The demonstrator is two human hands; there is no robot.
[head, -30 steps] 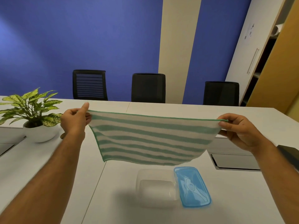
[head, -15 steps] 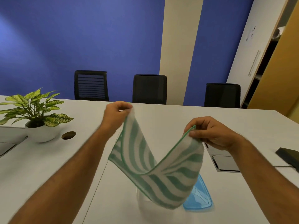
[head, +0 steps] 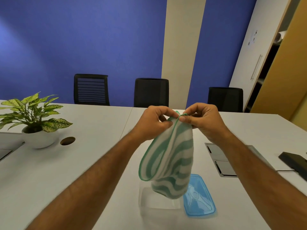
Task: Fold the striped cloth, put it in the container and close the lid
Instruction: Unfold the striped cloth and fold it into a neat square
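Striped cloth [head: 169,160] hangs doubled above the clear container [head: 157,200], beside the blue lid [head: 199,200]. Left hand [head: 154,122] and right hand [head: 201,119] pinch its 2 top corners together.

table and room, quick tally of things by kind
chairs: 3
striped cloth: 1
clear container: 1
blue lid: 1
potted plant: 1
black device: 1
hands: 2
total: 10
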